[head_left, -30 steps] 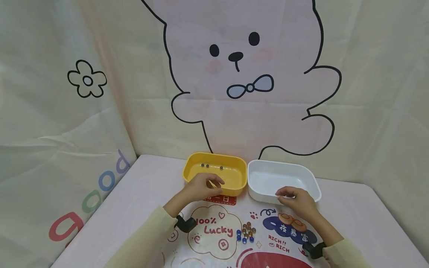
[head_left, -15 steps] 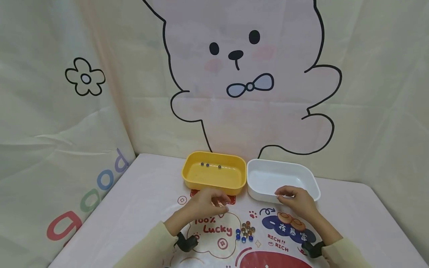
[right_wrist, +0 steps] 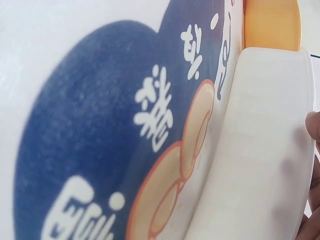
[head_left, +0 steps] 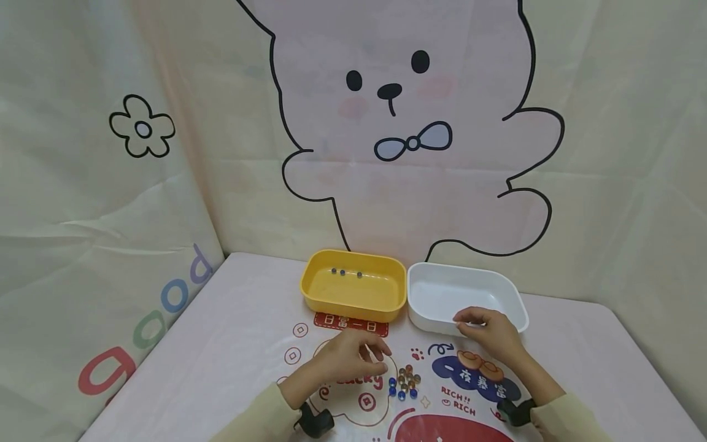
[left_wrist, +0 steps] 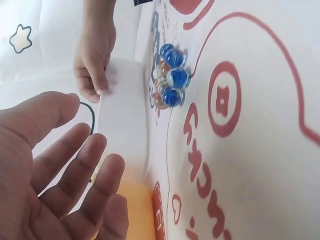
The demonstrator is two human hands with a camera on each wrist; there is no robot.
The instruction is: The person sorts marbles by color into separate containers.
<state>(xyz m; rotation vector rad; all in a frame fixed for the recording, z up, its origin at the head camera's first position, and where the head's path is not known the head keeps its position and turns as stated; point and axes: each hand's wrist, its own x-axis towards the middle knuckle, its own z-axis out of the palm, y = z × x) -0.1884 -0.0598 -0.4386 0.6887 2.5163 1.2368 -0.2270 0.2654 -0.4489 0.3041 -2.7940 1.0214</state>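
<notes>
My left hand point(head_left: 353, 356) hovers over the printed tabletop, just left of a cluster of glass marbles point(head_left: 404, 382), some blue and some amber. In the left wrist view, its fingers point(left_wrist: 95, 160) are spread and loosely bent, with nothing between them. Blue marbles point(left_wrist: 177, 77) lie nearest to that camera. My right hand point(head_left: 491, 331) pinches the front rim of a white plastic bin point(head_left: 428, 319), its thumb and fingers at the wall. In the right wrist view the bin's outer wall point(right_wrist: 260, 125) shows, with only part of the hand at the edge.
A yellow bin point(head_left: 331, 305) stands against the white bin's left side, with 3 small marbles point(head_left: 342, 272) inside. Behind both bins rises a cloth backdrop point(head_left: 386, 202) with a printed bear. A second cloth point(head_left: 83, 215) hangs along the left side.
My left hand has moved from over the yellow bin's front edge toward me and right, closer to the marble cluster. My right hand stays at the white bin. One marble in the yellow bin rolled slightly left.
</notes>
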